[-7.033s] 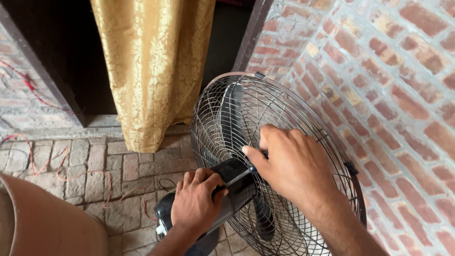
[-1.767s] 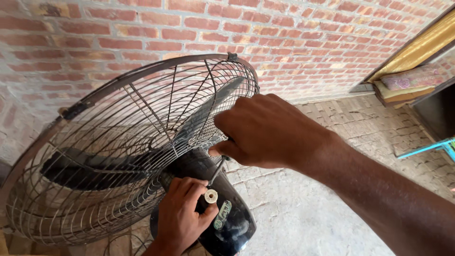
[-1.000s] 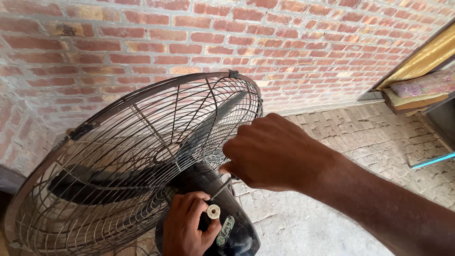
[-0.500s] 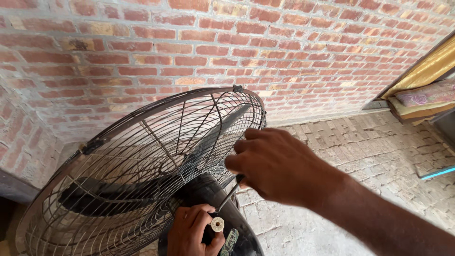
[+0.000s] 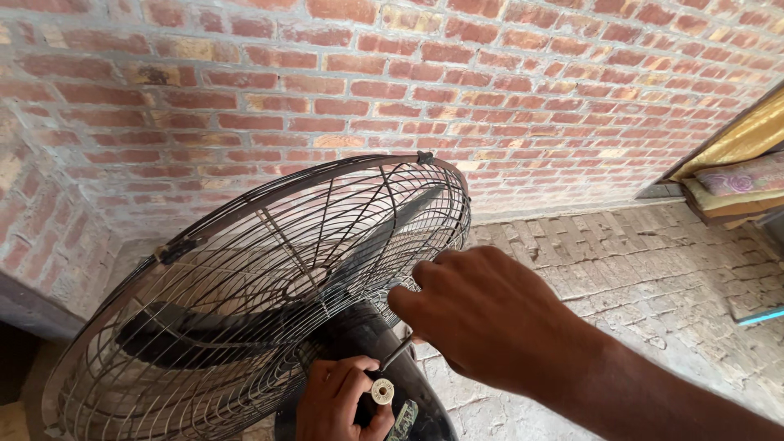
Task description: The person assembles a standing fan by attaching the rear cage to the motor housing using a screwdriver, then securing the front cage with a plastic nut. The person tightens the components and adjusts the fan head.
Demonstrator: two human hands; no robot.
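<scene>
wall (image 5: 490,73): I see red and orange bricks, pale grey mortar lines
floor (image 5: 653,261): grey-brown bricks, dusty
fan cage (image 5: 245,269): dark grey wire, radial and ring pattern
fan blades (image 5: 188,335): black
motor housing (image 5: 359,335): black
knob (image 5: 382,392): I read it as cream white
curtain (image 5: 739,139): golden yellow

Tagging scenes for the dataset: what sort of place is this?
Probably a courtyard or bare room of a brick house, not a workshop: an unplastered brick wall, a brick-paved floor, and a gold curtain at the right edge. A caged fan sits there.
</scene>
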